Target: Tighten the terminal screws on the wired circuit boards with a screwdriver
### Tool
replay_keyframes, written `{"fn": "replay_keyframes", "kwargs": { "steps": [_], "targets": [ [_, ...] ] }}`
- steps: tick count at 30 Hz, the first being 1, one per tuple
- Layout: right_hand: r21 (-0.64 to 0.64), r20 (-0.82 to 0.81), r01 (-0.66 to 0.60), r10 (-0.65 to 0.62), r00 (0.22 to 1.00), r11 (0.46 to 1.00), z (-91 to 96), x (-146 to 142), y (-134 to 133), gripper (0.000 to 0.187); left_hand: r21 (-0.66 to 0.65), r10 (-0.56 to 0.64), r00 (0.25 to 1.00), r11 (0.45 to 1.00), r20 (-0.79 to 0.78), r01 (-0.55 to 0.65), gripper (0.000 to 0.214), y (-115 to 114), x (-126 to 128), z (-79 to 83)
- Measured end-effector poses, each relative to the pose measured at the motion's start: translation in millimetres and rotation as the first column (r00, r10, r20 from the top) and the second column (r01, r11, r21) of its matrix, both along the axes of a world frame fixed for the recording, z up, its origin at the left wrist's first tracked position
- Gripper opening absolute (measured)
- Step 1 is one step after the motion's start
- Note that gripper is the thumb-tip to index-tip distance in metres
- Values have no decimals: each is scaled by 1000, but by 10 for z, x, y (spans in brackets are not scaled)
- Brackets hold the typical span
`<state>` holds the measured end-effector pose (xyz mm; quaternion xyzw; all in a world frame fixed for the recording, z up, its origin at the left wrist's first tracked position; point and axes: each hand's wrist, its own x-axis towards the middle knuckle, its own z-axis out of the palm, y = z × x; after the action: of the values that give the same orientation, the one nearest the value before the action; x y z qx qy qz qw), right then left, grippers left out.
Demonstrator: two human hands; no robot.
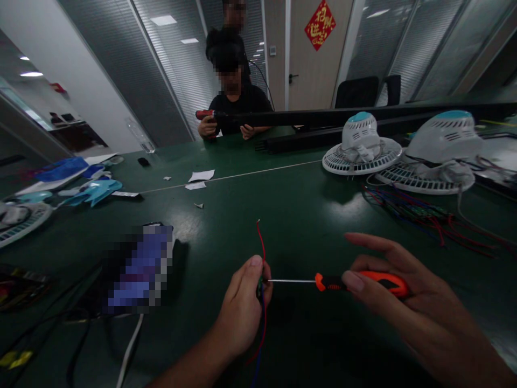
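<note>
the left hand (242, 302) pinches a small circuit board (259, 288) with red and blue wires (261, 240) at near middle; the right hand (407, 307) holds an orange screwdriver (334, 282), tip at the board. two white fans (444, 144) sit far right on the green table (283, 205).

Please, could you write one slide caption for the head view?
The left grip holds a small wired part; the right grip points an orange-black screwdriver at it.
</note>
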<state>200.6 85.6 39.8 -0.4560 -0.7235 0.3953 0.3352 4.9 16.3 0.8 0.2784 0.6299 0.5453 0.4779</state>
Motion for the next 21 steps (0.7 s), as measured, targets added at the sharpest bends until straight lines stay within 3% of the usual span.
{"fn": "replay_keyframes", "kwargs": {
  "steps": [6,21],
  "targets": [
    [-86,63,-27,32,997,996,-59,39,22,53,-14,2,999,1000,33,-1,46,-4,-3,-7],
    [-14,57,-37,38,998,999,-26,30,11,49,-8,1,1000,1000,3,-1,45,-3,-11,-10]
  ]
}}
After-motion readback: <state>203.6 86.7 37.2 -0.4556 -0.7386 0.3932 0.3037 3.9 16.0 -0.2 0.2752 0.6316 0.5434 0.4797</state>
